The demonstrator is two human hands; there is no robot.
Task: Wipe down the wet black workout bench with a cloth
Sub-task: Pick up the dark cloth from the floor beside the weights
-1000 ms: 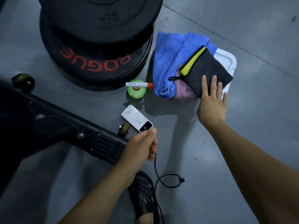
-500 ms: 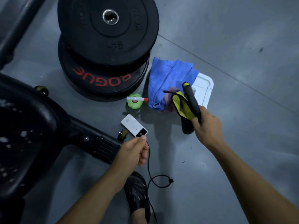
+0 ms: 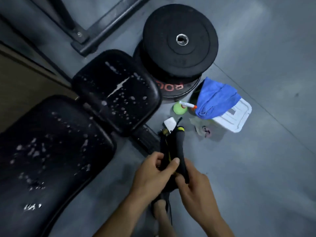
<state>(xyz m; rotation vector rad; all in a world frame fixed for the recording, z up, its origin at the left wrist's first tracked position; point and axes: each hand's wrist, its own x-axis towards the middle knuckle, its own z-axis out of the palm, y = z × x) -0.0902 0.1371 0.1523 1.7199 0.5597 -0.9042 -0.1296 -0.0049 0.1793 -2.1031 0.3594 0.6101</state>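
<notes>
The black workout bench fills the left half: its seat pad (image 3: 118, 89) and longer back pad (image 3: 51, 151) are both speckled with water drops. Both hands hold a black cloth with a yellow edge (image 3: 179, 147) upright in front of me, to the right of the bench. My left hand (image 3: 153, 175) grips its left fold with the thumb on top. My right hand (image 3: 193, 187) grips its lower right side. A blue cloth (image 3: 215, 98) lies draped over a white plastic lid (image 3: 237, 117) on the floor.
Two stacked black weight plates (image 3: 179, 41) stand behind the bench's end. A green spray bottle (image 3: 180, 107) and a white device (image 3: 169, 123) lie on the grey floor beside them. A pinkish rag (image 3: 204, 131) lies near the lid. A black rack base (image 3: 102, 29) crosses the top left.
My right hand lifted the black cloth off the pile and brought it toward me. My left hand let go of the white device and took hold of the cloth. The view swung left onto the bench.
</notes>
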